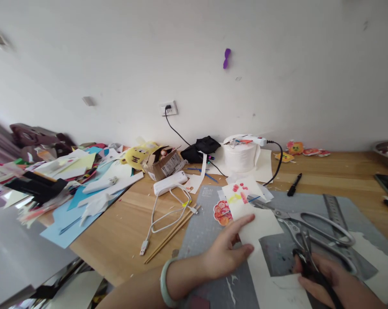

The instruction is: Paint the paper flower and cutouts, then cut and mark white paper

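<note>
My left hand (228,249), with a pale green bangle on its wrist, rests on a long white sheet of paper (256,257), its fingers apart. Pink and yellow marks show on the sheet's far end. My right hand (325,274) grips black-handled scissors (310,264) near the sheet's right edge. Beyond them, large metal scissors (322,234) lie on the grey cutting mat (200,227). A red and pink scalloped cutout (222,213) sits left of the paper.
Wooden sticks (171,234), a white cable (153,214) and a power bank (170,183) lie left. Behind stand a cardboard box (165,165) and a tissue roll (240,156). A black pen (294,184) and a metal ruler (334,210) are right; blue paper (63,223) is far left.
</note>
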Tool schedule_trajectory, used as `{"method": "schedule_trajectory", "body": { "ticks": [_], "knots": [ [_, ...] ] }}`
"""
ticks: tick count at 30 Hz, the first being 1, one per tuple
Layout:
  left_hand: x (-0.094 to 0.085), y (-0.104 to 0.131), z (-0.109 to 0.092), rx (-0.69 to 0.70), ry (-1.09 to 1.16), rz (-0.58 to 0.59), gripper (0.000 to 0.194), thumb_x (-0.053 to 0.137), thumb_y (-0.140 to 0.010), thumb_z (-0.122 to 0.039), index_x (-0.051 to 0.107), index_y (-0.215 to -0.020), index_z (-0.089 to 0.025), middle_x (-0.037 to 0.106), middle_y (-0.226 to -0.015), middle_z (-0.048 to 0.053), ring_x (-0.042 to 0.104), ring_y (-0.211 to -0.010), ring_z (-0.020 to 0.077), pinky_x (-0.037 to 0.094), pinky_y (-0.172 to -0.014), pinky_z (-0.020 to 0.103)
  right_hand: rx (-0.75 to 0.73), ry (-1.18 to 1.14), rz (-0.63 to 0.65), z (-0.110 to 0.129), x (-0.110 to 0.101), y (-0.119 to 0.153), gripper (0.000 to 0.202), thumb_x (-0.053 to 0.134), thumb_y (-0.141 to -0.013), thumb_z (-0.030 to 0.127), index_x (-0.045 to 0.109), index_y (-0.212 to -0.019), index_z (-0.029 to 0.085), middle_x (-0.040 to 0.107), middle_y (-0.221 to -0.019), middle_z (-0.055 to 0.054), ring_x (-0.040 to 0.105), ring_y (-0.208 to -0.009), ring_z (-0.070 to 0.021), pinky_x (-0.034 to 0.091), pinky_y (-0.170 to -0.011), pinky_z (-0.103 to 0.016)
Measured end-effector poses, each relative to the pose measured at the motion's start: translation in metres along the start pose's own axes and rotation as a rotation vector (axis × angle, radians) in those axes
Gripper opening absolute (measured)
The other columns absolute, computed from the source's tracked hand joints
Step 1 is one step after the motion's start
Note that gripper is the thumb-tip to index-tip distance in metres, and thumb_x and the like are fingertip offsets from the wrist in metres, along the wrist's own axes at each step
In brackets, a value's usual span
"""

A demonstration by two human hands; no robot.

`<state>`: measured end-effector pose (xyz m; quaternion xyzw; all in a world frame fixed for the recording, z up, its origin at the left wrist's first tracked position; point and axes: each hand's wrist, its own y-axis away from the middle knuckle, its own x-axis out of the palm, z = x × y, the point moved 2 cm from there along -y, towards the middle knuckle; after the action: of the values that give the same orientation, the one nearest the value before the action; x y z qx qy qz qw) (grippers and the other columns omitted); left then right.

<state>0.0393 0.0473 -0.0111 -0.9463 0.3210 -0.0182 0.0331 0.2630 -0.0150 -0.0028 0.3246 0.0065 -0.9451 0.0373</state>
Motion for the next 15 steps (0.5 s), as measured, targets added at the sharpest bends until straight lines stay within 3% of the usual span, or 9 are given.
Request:
{"method": "schedule_trajectory", "body": {
  "ticks": [3,8,15],
  "knots": [
    [0.0001,-0.0001,-0.003,0.025,-0.029,0.012,0.062,0.064,-0.081,-0.038,0.042,-0.138,-0.026,0.04,-0.141,0.01,0.046,-0.121,0.0268,0.039,-0.1,0.038,0.108,-0.127,0.117,-0.0043,0.0056,-0.0005,0.013,0.056,-0.071,0.034,0.063,-0.069,0.023,0.067,-0.065,-0.001,0.064,-0.062,-0.0198,0.053,-0.059,-0.026],
    [0.0011,-0.0005,-0.0062,0.025,-0.053,0.013,0.066,0.064,-0.081,-0.034,0.039,-0.14,-0.019,0.038,-0.142,0.014,0.046,-0.122,0.0278,0.038,-0.101,0.038,0.147,-0.241,0.157,-0.0069,0.0052,0.0001,0.017,0.061,-0.07,0.04,0.063,-0.068,0.023,0.064,-0.062,-0.001,0.059,-0.06,-0.0185,0.051,-0.057,-0.025],
    [0.0016,0.0001,-0.008,0.02,-0.026,0.02,0.066,0.063,-0.08,-0.029,0.038,-0.14,-0.019,0.036,-0.143,0.015,0.049,-0.118,0.0271,0.04,-0.097,0.036,0.173,-0.321,0.195,-0.0097,0.0031,-0.0017,0.021,0.06,-0.071,0.045,0.064,-0.068,0.025,0.064,-0.064,-0.002,0.059,-0.063,-0.0201,0.051,-0.058,-0.028]
  ]
}}
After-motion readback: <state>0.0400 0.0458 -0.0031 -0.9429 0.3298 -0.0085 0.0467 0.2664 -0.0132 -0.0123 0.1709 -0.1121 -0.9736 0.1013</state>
